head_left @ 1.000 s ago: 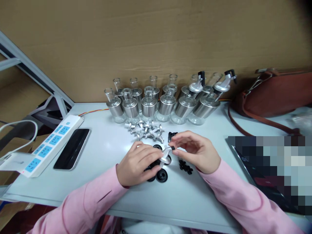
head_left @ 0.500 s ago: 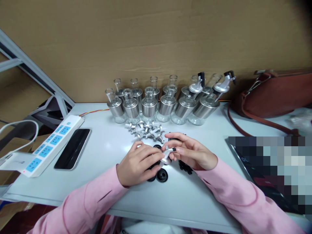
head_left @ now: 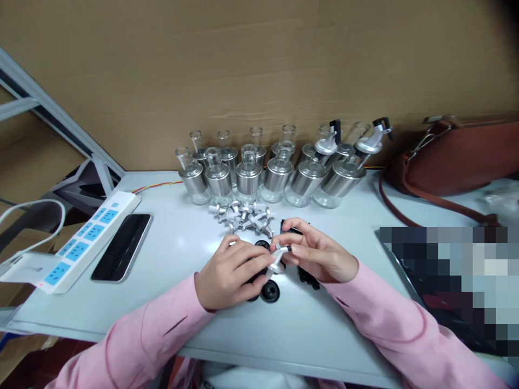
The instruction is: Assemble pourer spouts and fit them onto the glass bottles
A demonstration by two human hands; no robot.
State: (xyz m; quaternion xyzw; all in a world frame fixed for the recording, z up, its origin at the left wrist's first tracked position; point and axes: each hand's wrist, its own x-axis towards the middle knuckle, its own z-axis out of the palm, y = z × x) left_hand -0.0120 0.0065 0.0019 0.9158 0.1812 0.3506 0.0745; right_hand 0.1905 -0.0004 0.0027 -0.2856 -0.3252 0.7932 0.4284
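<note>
A silver pourer spout [head_left: 277, 261] with a small black tip is between my hands. My left hand [head_left: 234, 271] grips its wide base from the left. The fingers of my right hand [head_left: 320, 253] pinch the black tip. Black round caps [head_left: 270, 290] lie on the table just below, partly under my left hand. Small black parts [head_left: 308, 277] sit beneath my right hand, with more beside its fingers. Beyond my hands is a pile of silver spouts [head_left: 245, 217]. Glass bottles with steel bands [head_left: 248, 178] stand behind it; two at the right carry silver-and-black pourers [head_left: 368, 143].
At left on the table [head_left: 170, 237] are a white power strip [head_left: 87, 237] and a black phone [head_left: 122, 247]. A brown bag [head_left: 458, 156] with its strap rests at the back right. A dark, partly pixelated object [head_left: 430, 292] lies at right.
My right hand has shifted slightly left, its fingers still at the black tip. My left hand and the spout have barely moved.
</note>
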